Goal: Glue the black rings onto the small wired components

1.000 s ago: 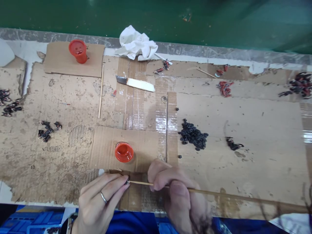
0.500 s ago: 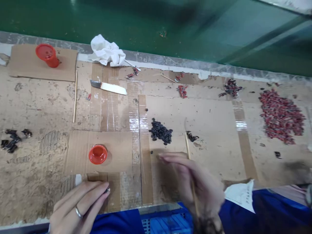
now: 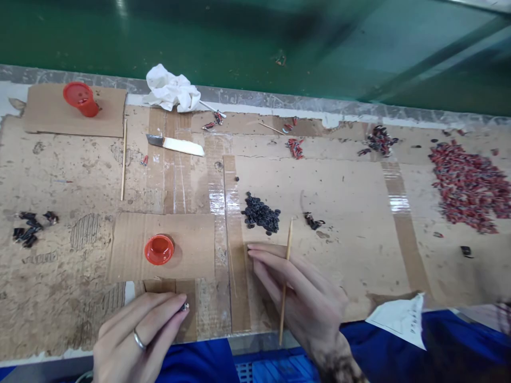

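My left hand [image 3: 139,335], with a ring on one finger, pinches a small dark part [image 3: 184,307] near the table's front edge. My right hand [image 3: 299,292] has a thin wooden stick [image 3: 285,287] lying across its fingers. Its thumb and fingertips press together at the cardboard beside the brown tape; a tiny dark piece seems to be at the tips. Just above that hand lies a pile of small black rings [image 3: 261,214]. A red cup [image 3: 159,249] stands on a cardboard piece [image 3: 195,244] above my left hand.
A second red cup [image 3: 82,99], white cloth [image 3: 171,89], knife [image 3: 175,145] and another stick [image 3: 124,159] lie toward the back. Red and black parts [image 3: 471,186] are heaped at right. Black pieces [image 3: 29,229] lie at far left, and a white paper [image 3: 399,319] at the front edge.
My right hand has moved left, its fingertips reaching the cardboard by the tape, and the stick now stands more upright in view. My left hand has shifted slightly right.
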Tool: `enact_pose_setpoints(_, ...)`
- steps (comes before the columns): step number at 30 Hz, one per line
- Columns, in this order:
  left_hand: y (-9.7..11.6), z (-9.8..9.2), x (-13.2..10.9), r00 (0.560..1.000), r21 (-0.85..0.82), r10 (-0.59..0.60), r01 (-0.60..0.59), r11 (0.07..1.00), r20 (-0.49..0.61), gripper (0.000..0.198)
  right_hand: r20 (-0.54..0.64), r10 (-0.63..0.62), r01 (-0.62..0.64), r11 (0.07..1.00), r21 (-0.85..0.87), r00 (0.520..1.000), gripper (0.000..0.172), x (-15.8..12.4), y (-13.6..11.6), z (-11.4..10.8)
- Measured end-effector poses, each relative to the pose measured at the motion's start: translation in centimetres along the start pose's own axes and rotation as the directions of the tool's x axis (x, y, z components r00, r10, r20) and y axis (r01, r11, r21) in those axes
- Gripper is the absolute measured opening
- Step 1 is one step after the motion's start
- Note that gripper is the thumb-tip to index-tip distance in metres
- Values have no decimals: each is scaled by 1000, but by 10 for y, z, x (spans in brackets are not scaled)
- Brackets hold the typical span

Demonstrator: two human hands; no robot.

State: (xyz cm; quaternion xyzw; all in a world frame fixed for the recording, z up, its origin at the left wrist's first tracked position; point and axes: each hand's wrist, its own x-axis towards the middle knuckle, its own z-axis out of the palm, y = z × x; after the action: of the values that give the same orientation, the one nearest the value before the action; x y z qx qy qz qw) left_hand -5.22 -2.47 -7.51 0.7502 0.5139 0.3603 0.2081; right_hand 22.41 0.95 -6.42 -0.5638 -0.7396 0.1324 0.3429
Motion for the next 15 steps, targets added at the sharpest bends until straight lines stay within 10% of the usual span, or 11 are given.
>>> enact_pose_setpoints(6, 28, 15, 12, 982, -165, -184, 189, 968, 48, 13, -19, 354, -300, 819, 490, 935, 16, 7, -47, 14)
enact_pose_setpoints(15, 52, 23, 27, 946, -247, -310, 280, 928, -92, 16, 112, 275, -285, 738, 611, 955, 33, 17, -62, 18)
